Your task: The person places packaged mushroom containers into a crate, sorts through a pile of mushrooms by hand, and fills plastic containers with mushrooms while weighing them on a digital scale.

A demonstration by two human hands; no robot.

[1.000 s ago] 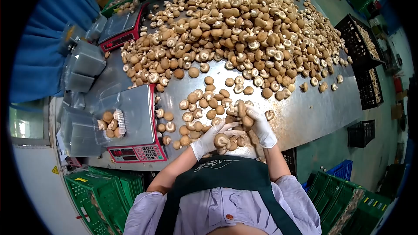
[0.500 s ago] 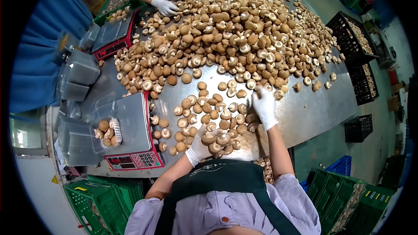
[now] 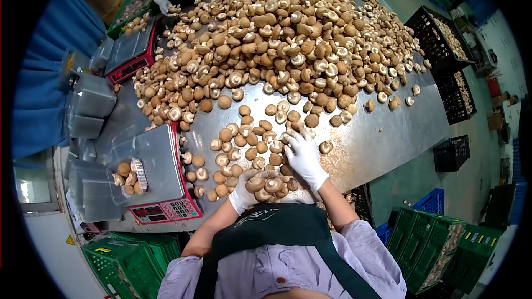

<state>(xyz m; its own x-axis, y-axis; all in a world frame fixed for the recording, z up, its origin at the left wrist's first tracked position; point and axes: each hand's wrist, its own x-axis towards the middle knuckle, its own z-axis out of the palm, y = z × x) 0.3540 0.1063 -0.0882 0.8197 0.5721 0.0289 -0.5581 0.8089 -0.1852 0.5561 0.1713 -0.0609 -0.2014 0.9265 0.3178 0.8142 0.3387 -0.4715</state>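
Observation:
My gloved left hand (image 3: pixel 241 196) is palm up near the table's front edge, its fingers curled around a cluster of brown mushrooms (image 3: pixel 272 185). Its fingertips are mostly hidden under the caps. My gloved right hand (image 3: pixel 305 158) reaches into the loose mushrooms (image 3: pixel 258 163) spread in front of me, fingers closed around a mushroom (image 3: pixel 292 128) at their tips. A single mushroom (image 3: pixel 326 147) lies just right of that hand. Behind is a large heap of mushrooms (image 3: pixel 288 44).
A red-edged scale (image 3: pixel 160 155) at left bears a clear plastic box (image 3: pixel 138 174) with several mushrooms. Stacked clear boxes (image 3: pixel 91 188) stand beside it. Across the metal table (image 3: pixel 382 149), a co-worker's gloved hands (image 3: pixel 163 4) are at the heap near a second scale (image 3: pixel 130 50).
My right hand has moved left from the heap's near edge to the loose mushrooms. My left hand still holds its cluster. The co-worker's hand has shifted left. The whole view has shifted slightly.

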